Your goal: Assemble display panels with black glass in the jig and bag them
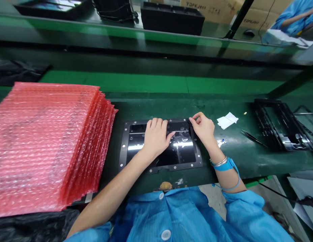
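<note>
A flat black panel with a glossy dark centre and a frame dotted with round silver spots lies on the green bench. My left hand rests on its upper middle, fingers pointing to the far edge and thumb out to the right. At the panel's far right corner is my right hand, thumb and forefinger bent toward each other; whatever is between the fingertips is too small to tell. A blue strap circles my right wrist.
Red bubble-wrap bags are piled at left. White paper, tweezers and black frames lie to the right. A black box stands on the shelf behind. Another person's blue sleeve shows at top right.
</note>
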`<state>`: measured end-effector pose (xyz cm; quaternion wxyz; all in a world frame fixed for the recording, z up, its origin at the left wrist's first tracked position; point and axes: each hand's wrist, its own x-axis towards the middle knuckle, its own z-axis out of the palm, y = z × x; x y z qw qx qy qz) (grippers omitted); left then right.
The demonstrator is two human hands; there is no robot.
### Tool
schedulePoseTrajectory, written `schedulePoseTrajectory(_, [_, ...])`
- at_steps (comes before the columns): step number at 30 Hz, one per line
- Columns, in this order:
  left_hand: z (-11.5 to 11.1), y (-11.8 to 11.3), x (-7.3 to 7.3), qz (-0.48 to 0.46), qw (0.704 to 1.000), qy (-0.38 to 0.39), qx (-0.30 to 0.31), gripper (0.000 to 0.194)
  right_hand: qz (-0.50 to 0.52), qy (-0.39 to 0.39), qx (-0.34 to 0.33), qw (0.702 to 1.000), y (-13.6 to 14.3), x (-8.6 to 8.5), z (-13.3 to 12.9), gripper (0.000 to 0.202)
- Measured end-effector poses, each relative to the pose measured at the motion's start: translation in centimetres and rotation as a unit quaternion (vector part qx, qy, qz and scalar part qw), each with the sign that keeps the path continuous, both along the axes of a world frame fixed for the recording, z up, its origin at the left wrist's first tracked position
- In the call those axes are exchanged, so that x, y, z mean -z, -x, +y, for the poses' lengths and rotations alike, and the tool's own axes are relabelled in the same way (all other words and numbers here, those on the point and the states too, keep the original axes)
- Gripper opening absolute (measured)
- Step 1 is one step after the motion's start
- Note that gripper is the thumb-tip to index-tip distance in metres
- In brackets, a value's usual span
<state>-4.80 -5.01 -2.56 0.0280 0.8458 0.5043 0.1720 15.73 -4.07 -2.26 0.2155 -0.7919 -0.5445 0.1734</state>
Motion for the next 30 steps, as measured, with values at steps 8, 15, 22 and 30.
schedulePoseTrajectory(8, [-0.6, 1.3, -2.0, -0.126, 0.988, -0.087, 0.005, 0.025, 0.338, -0.068, -0.065, 0.936, 0.3, 1.7, -0.1, 0.059])
schedulePoseTrajectory(15, [0.1, 7.2, -2.7, -0.335, 0.936, -0.041, -0.103, 0.022, 0.425, -0.096, -0.035, 0.900, 2.0, 1.6, -0.2, 0.071])
schedulePoseTrajectory(22, [0.7, 9.0, -0.9, -0.593, 0.733, 0.206, -0.263, 0.041, 0.452, -0.107, -0.030, 0.885, 2.6, 0.2, -0.8, 0.072])
schedulePoseTrajectory(30, [0.9, 7.9, -2.2, -0.748, 0.540, 0.112, -0.369, 0.017, 0.430, -0.061, -0.147, 0.889, 1.9, -2.3, -2.1, 0.067])
